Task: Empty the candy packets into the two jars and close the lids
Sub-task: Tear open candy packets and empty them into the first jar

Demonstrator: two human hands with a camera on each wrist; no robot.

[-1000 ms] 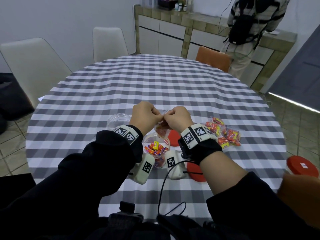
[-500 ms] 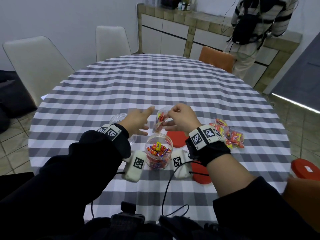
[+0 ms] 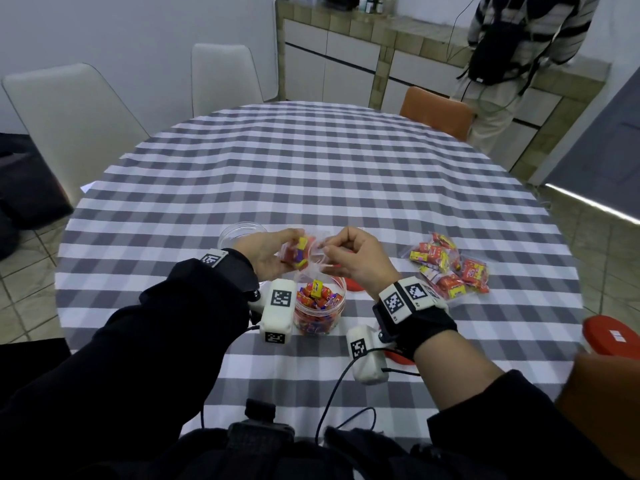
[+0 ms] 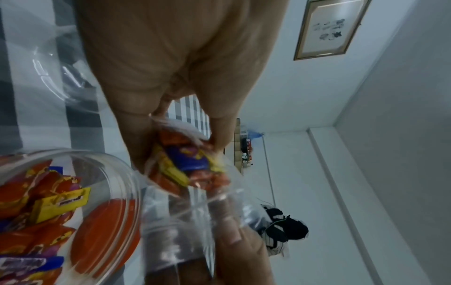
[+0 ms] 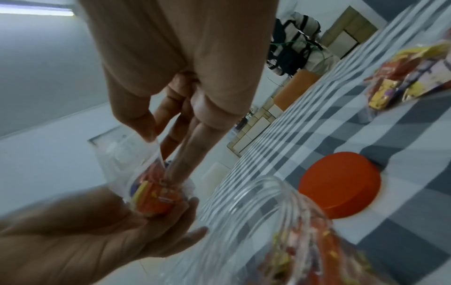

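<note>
Left hand has returned to grip candy packet; right hand pinches its mouth above near jar. Film limp, slippery, light: hold bottom corners.

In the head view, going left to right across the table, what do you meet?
Empty clear jar → left hand → candy packet held over the filled jar → right hand → pile of unopened candy packets → red lid at the table's edge.
</note>
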